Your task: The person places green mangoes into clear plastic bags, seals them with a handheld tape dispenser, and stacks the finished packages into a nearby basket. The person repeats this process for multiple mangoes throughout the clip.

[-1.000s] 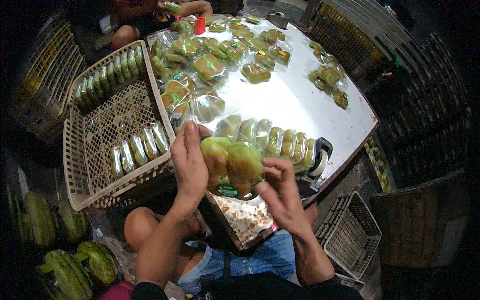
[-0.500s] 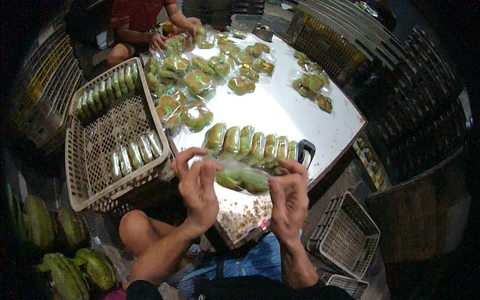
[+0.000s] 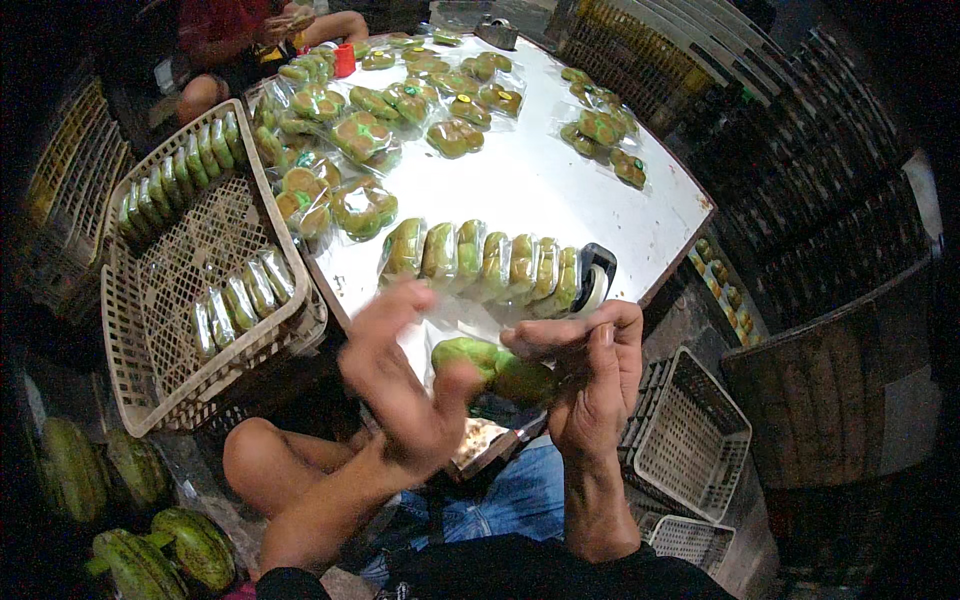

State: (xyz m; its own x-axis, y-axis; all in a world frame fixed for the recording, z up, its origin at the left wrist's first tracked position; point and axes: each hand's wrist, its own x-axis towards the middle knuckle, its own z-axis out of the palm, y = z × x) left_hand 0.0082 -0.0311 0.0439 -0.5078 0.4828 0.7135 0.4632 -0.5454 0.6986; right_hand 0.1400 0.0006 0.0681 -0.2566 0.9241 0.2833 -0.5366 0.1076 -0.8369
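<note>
A clear plastic bag of green buns (image 3: 468,355) hangs over the near corner of the table, tilted toward me. My right hand (image 3: 592,395) pinches its right end, thumb and fingers pressed together. At the bag's left side is my left hand (image 3: 398,375), smeared by motion, its thumb and fingers spread apart. The thumb overlaps the bag; whether it touches cannot be told. Just beyond my hands, a row of bagged buns (image 3: 494,262) stands on edge, with a black tape dispenser (image 3: 598,275) at its right end.
Many bagged buns (image 3: 364,136) lie across the white table (image 3: 500,185). A plastic crate (image 3: 122,335) with two rows of packed buns stands at left. A person (image 3: 222,40) sits at the far left, near a red cup (image 3: 344,60). Crates (image 3: 695,440) stand at lower right; green-striped melons (image 3: 190,545) lie at lower left.
My left hand has released its end of the bag and its fingers have spread. The right hand keeps hold. The view has shifted, and the other person's hands have drawn back from the table.
</note>
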